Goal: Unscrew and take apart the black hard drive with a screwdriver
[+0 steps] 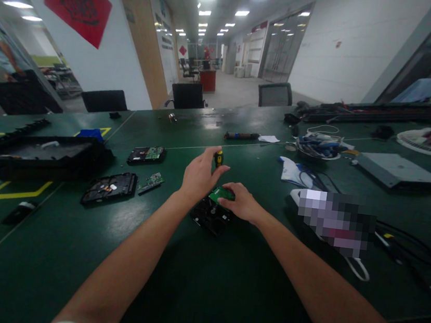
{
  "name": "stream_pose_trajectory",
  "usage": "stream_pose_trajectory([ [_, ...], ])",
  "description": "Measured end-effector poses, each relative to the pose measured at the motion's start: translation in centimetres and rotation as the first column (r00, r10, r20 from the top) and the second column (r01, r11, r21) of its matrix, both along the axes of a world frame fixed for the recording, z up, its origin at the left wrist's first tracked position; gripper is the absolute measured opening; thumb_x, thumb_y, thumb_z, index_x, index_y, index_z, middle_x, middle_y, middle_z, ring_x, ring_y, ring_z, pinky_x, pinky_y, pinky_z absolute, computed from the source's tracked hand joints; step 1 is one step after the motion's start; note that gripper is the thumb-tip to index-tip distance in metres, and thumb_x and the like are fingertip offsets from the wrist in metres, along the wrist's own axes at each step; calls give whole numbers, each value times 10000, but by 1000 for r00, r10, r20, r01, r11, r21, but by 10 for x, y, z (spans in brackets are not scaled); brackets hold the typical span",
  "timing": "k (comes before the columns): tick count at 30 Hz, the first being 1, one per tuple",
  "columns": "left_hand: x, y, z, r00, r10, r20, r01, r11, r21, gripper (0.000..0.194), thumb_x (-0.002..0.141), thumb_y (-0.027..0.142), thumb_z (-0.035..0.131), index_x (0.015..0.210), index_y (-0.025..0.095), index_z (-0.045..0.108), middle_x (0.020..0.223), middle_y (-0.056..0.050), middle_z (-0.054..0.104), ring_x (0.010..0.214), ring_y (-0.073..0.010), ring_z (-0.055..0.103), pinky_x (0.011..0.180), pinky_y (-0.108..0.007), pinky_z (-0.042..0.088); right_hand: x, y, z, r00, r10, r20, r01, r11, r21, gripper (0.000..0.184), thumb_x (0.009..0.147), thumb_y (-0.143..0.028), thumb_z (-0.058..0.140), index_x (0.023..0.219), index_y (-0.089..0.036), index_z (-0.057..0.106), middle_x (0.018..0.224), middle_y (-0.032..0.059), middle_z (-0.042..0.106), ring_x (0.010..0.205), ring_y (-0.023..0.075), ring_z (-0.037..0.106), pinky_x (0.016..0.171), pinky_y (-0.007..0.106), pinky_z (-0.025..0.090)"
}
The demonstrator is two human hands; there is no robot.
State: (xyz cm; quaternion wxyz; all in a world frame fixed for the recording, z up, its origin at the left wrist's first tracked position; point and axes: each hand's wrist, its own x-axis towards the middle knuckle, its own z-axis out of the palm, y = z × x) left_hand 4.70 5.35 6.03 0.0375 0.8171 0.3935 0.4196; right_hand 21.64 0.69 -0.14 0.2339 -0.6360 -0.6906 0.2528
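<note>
My left hand (200, 175) is closed around a small yellow and black screwdriver (219, 158), its handle standing up between thumb and fingers. In my right hand (245, 202) is a green circuit board (221, 193), gripped at its right side. The board is over a black drive unit (208, 219) that lies on the table; whether they touch, I cannot tell. The screwdriver's tip is hidden by my left hand and the board.
On the left lie an opened drive (110, 189), a loose circuit board (151, 183), another drive (146, 155) and a black tray (39, 153). To the right are a blurred-out white-edged object (295, 195), cables (410, 243), a bowl of wires (319, 145) and a grey metal box (398, 171).
</note>
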Motion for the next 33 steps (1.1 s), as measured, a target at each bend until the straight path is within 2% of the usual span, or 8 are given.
stream_pose_trajectory([
  [3, 1, -1, 2, 1000, -9, 30, 9, 1000, -13, 409, 932, 294, 755, 1291, 194, 586, 1215, -132, 737, 1070, -284, 728, 926, -460, 597, 1, 0, -1, 1000, 4, -2, -4, 1000, 2, 500, 903, -408, 749, 1355, -226, 632, 1323, 125, 617, 1218, 285, 610, 1041, 454, 475],
  [6, 0, -2, 5, 998, -52, 20, 51, 996, 74, 303, 950, 198, 706, 1242, 217, 628, 1259, -116, 708, 1161, -261, 687, 985, -432, 576, 1, 0, -1, 1000, 2, -5, -2, 1000, 3, 493, 894, -414, 759, 1341, -245, 638, 1320, 112, 622, 1217, 278, 615, 1043, 448, 477],
  [10, -1, -2, 7, 998, -42, -36, 46, 990, 134, 341, 983, 126, 602, 1303, 235, 648, 1292, -111, 681, 1193, -239, 664, 1028, -406, 556, 0, 1, -1, 1000, -6, -9, 6, 1000, -1, 494, 894, -400, 759, 1339, -221, 639, 1331, 123, 622, 1233, 279, 610, 1057, 446, 469],
  [14, -1, -1, 4, 999, -19, -51, 23, 996, 83, 384, 987, 186, 640, 1368, 196, 591, 1310, -144, 706, 1221, -280, 675, 1064, -467, 541, 0, 0, 2, 1000, 3, 0, -3, 1000, -11, 514, 896, -404, 754, 1357, -212, 631, 1342, 131, 620, 1233, 286, 610, 1045, 439, 471],
  [19, 2, -2, 2, 999, 34, 9, -34, 999, -41, 436, 934, 313, 754, 1312, 209, 565, 1234, -129, 728, 1076, -294, 726, 939, -476, 591, 1, -2, 5, 1000, 8, -3, -8, 1000, -17, 515, 900, -421, 744, 1359, -220, 629, 1345, 129, 617, 1224, 288, 611, 1017, 422, 481],
  [23, 1, -5, 7, 1000, -6, 6, 6, 1000, 20, 294, 964, 219, 685, 1250, 234, 620, 1224, -102, 702, 1092, -253, 700, 940, -419, 588, 0, -1, 4, 1000, -9, 16, 10, 1000, -24, 502, 901, -412, 745, 1353, -226, 631, 1336, 123, 617, 1231, 290, 604, 1037, 430, 470],
  [27, 0, -5, 8, 999, -8, -33, 10, 997, 81, 353, 984, 125, 580, 1311, 241, 643, 1278, -108, 669, 1155, -243, 680, 967, -389, 577, -1, -2, 4, 1000, -16, 4, 16, 1000, -20, 484, 898, -411, 752, 1335, -236, 639, 1332, 115, 620, 1238, 286, 608, 1057, 433, 461],
  [33, 1, -3, 2, 1000, 26, -12, -26, 999, -42, 476, 935, 289, 744, 1363, 227, 544, 1259, -128, 725, 1096, -285, 730, 932, -446, 589, 0, -3, 7, 1000, -12, 3, 12, 1000, -14, 493, 897, -418, 755, 1340, -232, 643, 1328, 123, 629, 1222, 299, 618, 1025, 439, 477],
])
